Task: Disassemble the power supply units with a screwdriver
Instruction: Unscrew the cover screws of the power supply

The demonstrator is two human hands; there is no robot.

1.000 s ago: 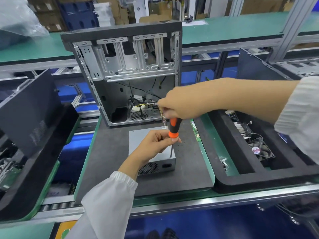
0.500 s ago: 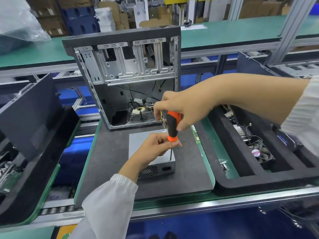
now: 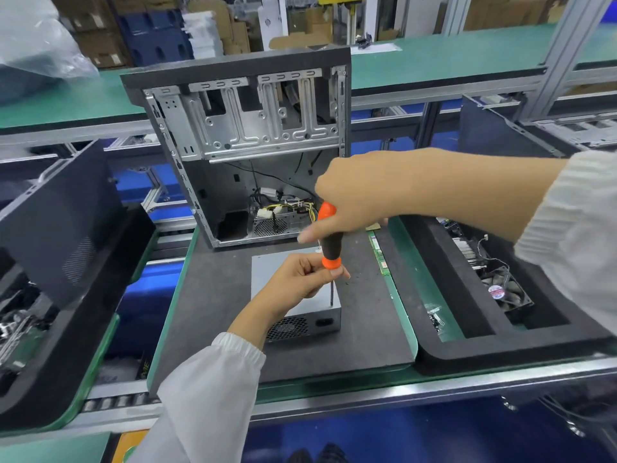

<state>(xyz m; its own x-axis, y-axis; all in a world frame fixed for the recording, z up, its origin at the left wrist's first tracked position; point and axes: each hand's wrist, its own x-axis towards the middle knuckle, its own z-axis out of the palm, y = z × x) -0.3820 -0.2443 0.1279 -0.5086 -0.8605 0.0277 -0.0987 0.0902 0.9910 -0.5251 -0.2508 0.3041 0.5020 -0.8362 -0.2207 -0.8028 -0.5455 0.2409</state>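
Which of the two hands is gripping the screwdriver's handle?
The right hand, reaching in from the right, grips the screwdriver handle; the left hand only pinches its lower orange collar above the power supply.

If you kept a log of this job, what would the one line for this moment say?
step: unscrewing power supply top | right hand: grips screwdriver handle | left hand: pinches its lower end | tip: on top, near corner

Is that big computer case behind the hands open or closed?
Open. The computer case has no panel on the side facing us; its bare metal drive bays and loose wires show inside.
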